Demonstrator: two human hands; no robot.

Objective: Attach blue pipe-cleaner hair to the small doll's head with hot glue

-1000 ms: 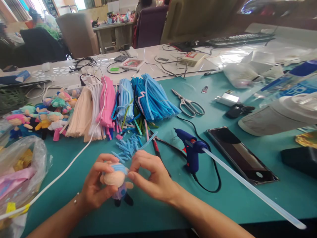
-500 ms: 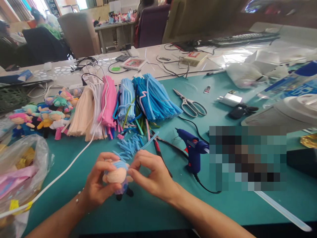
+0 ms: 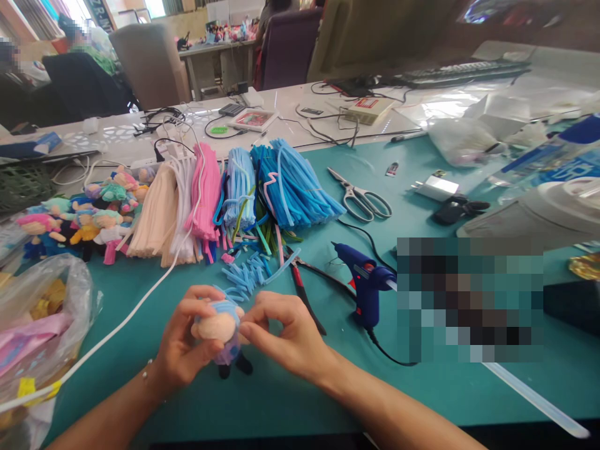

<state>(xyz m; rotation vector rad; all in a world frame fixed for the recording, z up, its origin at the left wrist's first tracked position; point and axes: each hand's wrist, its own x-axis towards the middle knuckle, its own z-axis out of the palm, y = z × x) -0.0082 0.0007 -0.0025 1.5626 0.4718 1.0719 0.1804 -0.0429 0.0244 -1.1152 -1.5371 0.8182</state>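
Note:
A small pipe-cleaner doll (image 3: pixel 221 330) with a peach head, light blue hair and a purple body stands on black feet on the teal mat (image 3: pixel 300 387). My left hand (image 3: pixel 180 347) grips its head and back from the left. My right hand (image 3: pixel 281 337) pinches the blue hair at the head's right side with thumb and forefinger. Short cut blue pipe-cleaner pieces (image 3: pixel 246 278) lie just behind my hands.
Bundles of peach, white, pink and blue pipe cleaners (image 3: pixel 234 187) lie behind. Finished dolls (image 3: pixel 79 219) sit at the left, a plastic bag (image 3: pixel 37 319) nearer. A blue glue gun (image 3: pixel 365 287), red-handled pliers (image 3: pixel 304 294) and scissors (image 3: pixel 360 200) lie to the right.
My right hand has slid slightly down and closer to the doll's head. The doll has turned a little between my fingers.

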